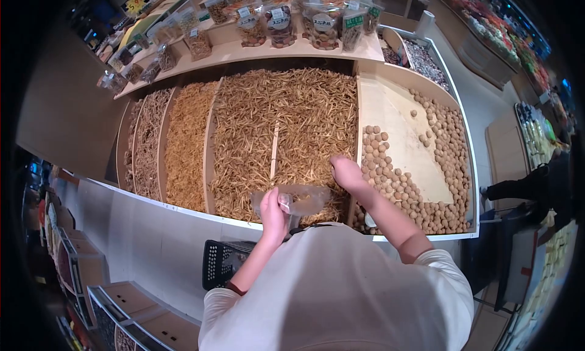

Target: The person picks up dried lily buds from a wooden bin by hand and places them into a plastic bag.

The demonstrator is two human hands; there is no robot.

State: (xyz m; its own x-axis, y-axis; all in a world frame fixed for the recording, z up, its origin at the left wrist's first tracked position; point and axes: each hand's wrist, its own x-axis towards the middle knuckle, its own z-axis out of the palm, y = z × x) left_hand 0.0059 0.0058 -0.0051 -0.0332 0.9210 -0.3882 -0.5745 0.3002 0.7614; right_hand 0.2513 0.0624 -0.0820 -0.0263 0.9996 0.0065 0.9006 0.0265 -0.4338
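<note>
My left hand (274, 212) is closed on the edge of a clear plastic bag (312, 200), held over the front of a wooden bin. Small yellowish-brown bits show through the bag's wall. My right hand (348, 173) is at the bin's right side, fingers curled down at the surface of the dried yellow-brown strips (292, 104). Whatever those fingers pinch is too small to make out. A narrow wooden divider (274, 150) runs through the strips between the two halves of the bin.
Right of a partition lie round tan dried balls (448, 131) on a sloped board (402, 107). Left are bins of orange-yellow shreds (189, 144) and paler pieces (150, 131). Filled pouches (279, 25) line the shelf behind. A dark basket (225, 262) is below left; a person (536, 183) stands right.
</note>
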